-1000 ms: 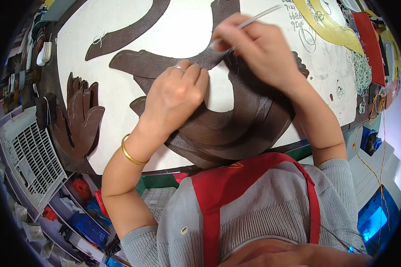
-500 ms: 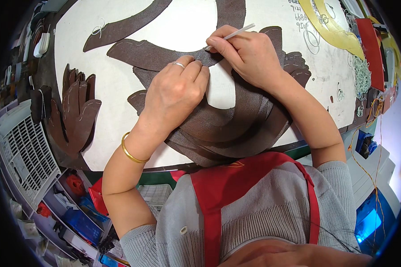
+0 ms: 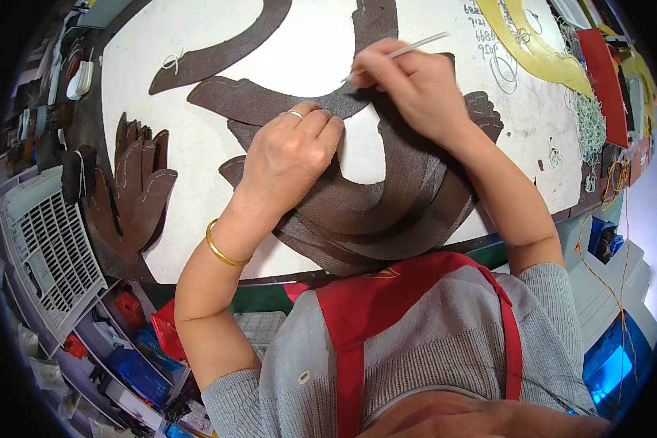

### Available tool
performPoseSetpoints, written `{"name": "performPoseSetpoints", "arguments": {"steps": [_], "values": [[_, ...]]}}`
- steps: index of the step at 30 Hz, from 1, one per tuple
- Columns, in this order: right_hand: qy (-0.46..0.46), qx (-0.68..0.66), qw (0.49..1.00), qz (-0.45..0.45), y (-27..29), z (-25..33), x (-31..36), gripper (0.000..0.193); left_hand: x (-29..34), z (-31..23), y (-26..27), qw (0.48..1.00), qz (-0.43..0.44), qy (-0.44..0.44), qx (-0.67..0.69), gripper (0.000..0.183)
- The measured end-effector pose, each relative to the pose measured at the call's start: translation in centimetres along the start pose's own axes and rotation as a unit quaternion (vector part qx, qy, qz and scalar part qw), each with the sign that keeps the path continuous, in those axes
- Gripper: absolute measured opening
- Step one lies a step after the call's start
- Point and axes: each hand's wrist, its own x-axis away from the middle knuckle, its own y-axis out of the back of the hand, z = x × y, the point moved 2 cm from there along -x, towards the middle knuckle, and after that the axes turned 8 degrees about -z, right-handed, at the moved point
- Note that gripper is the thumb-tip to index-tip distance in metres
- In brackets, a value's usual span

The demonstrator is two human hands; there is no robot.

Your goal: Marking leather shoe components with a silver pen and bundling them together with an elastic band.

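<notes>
My left hand (image 3: 290, 155), a ring on one finger, presses down with bent fingers on a curved dark brown leather piece (image 3: 250, 101). Between the fingertips of my right hand (image 3: 420, 91) is a thin whitish pen (image 3: 425, 41), slanted up to the right. Its tip is at the upper edge of the leather, just right of my left fingers; whether it touches I cannot tell. Beneath both hands lie more curved brown leather pieces (image 3: 358, 219), overlapping in a loose pile, some with pale lines along their edges.
A white board (image 3: 197, 226) covers the table. Brown hand-shaped pieces (image 3: 135, 193) are stacked at the left, a curved brown strip (image 3: 226, 51) at the upper left. Far right are a yellow strip (image 3: 540, 66), tangled pale thread (image 3: 590, 124) and a red panel (image 3: 604, 87). A white grille (image 3: 51, 248) stands left.
My right hand has shifted slightly and the pen's upper end now reaches further right. My left hand keeps its place on the leather. The whole view has moved a little.
</notes>
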Motion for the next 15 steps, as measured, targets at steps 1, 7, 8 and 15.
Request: {"name": "performPoseSetpoints", "arguments": {"steps": [1, 7, 8, 15], "values": [[-0.084, -0.084, 0.992, -0.027, 0.9, 0.2, -0.4, 0.031, -0.1, 0.2, 0.1, 1.0, 0.003, 0.005, 0.017, 0.023], [-0.122, -0.237, 0.955, -0.13, 8.3, 1.2, -0.9, 0.035, -1.5, -0.9, 6.3, 0.972, 0.057, 0.011, 0.227, 0.022], [-0.104, -0.295, 0.942, -0.125, 9.0, 2.2, -0.8, 0.033, -1.5, -0.6, 6.7, 0.917, 0.127, 0.03, 0.378, 0.02], [-0.103, -0.228, 0.965, -0.074, 6.9, 1.1, -0.8, 0.036, -3.7, 11.3, -1.1, 0.971, 0.059, 0.134, -0.188, 0.022]]}}
